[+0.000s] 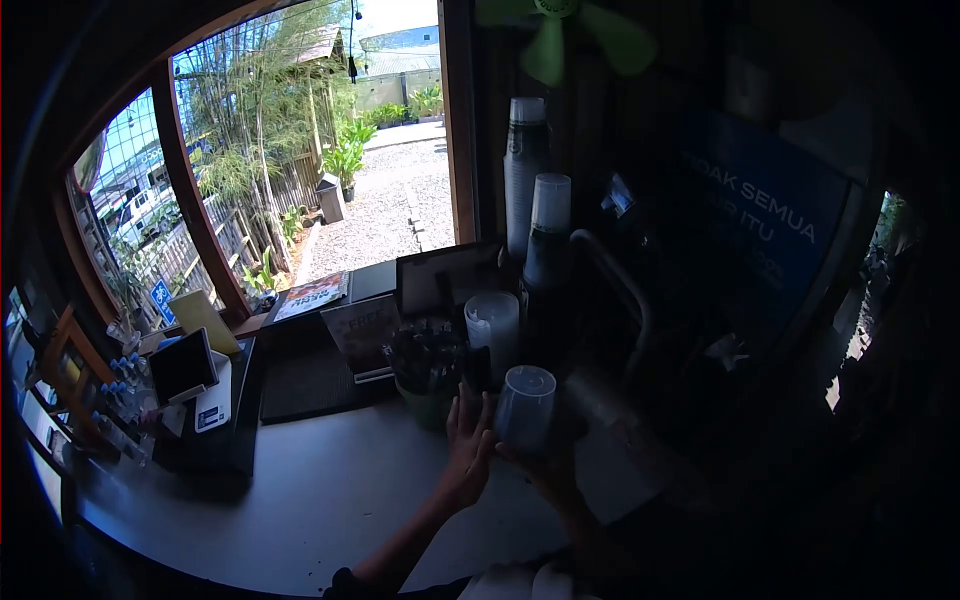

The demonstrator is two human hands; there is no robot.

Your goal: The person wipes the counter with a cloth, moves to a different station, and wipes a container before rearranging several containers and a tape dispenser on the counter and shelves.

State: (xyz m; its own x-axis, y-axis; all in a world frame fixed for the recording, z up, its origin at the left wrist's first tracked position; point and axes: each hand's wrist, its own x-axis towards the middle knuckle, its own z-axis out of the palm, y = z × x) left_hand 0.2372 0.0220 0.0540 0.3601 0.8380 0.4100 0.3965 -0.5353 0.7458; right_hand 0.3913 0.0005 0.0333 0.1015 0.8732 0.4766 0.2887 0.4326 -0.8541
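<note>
The head camera is looking down across the counter (300, 500) toward the window (395, 150), close above the left hand (468, 450).

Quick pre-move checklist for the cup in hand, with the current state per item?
1. Grip: right hand holds the translucent plastic cup from below, ok.
2. Left hand: open, fingers beside the cup; contact cannot tell.
3. Cup contents: cannot tell, too dim.
4. Set-down space: bare grey counter in front of the hands, ok.
5. Clearance: pale green pot with dark contents sits close to the left hand, not ok.
6. Tall white cup stacks behind stand upright, ok.
</note>
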